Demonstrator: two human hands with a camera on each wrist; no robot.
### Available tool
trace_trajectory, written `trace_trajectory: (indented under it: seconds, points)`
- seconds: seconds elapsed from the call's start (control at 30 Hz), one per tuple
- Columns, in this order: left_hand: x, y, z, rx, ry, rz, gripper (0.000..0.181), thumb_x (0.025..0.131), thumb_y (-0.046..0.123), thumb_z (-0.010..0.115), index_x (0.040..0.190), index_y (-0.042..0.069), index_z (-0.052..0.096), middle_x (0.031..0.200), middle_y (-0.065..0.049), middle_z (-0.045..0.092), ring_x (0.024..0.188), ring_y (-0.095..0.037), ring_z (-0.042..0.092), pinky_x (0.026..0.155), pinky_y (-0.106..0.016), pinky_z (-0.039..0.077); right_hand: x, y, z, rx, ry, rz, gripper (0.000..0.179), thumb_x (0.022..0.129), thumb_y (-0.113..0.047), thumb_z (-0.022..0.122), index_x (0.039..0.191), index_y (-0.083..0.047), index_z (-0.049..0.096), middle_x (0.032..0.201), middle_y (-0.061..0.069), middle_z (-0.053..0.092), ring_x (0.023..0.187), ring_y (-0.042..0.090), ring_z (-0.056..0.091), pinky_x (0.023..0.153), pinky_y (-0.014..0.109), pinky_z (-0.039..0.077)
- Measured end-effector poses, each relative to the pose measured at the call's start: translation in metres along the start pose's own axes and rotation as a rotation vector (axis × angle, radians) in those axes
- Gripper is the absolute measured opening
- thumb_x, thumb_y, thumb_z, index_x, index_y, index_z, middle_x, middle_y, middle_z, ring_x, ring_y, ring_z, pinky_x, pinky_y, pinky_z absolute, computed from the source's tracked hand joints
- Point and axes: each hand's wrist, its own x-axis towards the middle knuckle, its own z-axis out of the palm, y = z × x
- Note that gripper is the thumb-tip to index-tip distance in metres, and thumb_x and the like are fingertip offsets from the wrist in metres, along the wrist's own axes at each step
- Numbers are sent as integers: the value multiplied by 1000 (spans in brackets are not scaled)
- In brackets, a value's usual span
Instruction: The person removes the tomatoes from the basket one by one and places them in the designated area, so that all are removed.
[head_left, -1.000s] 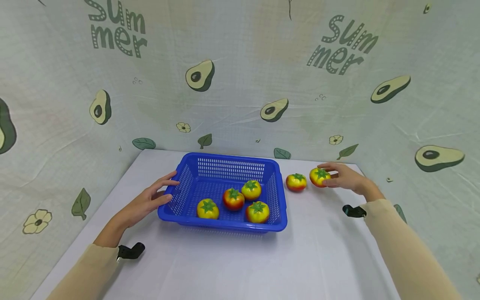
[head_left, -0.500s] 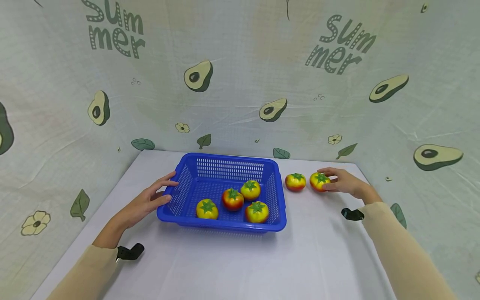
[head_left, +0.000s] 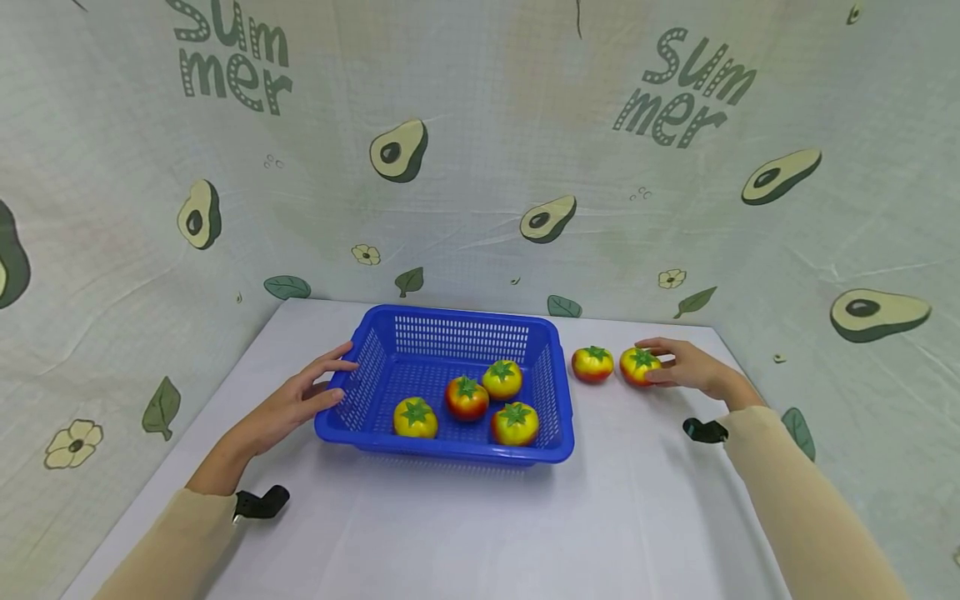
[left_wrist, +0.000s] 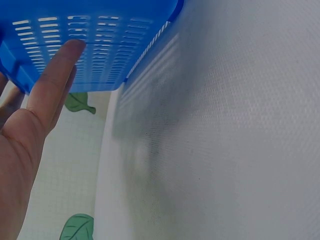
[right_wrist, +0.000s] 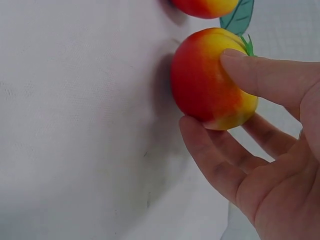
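Note:
My right hand [head_left: 693,367] holds a red-and-yellow tomato [head_left: 636,367] with a green star-shaped top, at the right of the table. In the right wrist view the thumb lies on the tomato's side and the fingertips touch it from below. Just left of it sits a second tomato [head_left: 592,365]. A blue plastic basket [head_left: 450,450] with slotted walls stands left of both, several similar tomatoes inside. At the basket's left end my left hand [head_left: 288,408] rests with extended fingers against the rim and outer wall; the left wrist view shows the thumb [left_wrist: 57,75] along the slotted wall.
A white table [head_left: 480,533] lies under everything. Behind and at both sides hangs a pale cloth [head_left: 465,250] printed with avocados, leaves and lettering. Inside the basket, the tomatoes [head_left: 467,400] lie in its middle and right part.
Over the first half second my right hand and its tomato came slightly lower in the head view. Since then they have hardly moved. The left hand and basket stay in place.

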Motion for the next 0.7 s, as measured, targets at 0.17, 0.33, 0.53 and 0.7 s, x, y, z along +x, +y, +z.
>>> trace_trajectory:
  seconds: [0.17, 0.33, 0.53, 0.7]
  points:
    - [0, -1, 0, 11, 2, -1, 48, 110, 22, 57, 156, 11, 48, 179, -4, 13, 163, -45, 6, 124, -75, 17, 1, 2, 1, -9, 1, 8, 67, 103, -13, 70, 160, 2, 38, 160, 40, 29, 138, 56, 48, 103, 51, 58]
    - [0, 0, 0, 13, 0, -4, 47, 110, 23, 57, 156, 12, 48, 179, -2, 13, 163, -45, 8, 129, -55, 26, 1, 4, 2, -16, 5, 15, 67, 103, -14, 70, 160, 2, 38, 160, 39, 30, 137, 55, 49, 103, 51, 58]
    - [0, 0, 0, -5, 1, -3, 48, 110, 22, 57, 156, 12, 48, 179, -4, 12, 162, -47, 7, 122, -77, 18, 1, 6, 2, -21, 4, 18, 67, 103, -15, 69, 160, 1, 38, 160, 39, 30, 137, 54, 48, 104, 52, 58]
    - [0, 0, -1, 19, -2, -10, 48, 110, 23, 57, 156, 13, 48, 179, -2, 13, 162, -46, 10, 125, -38, 34, 0, 6, 1, -19, -6, 19, 67, 104, -14, 68, 161, 2, 36, 161, 39, 29, 138, 55, 47, 104, 52, 57]
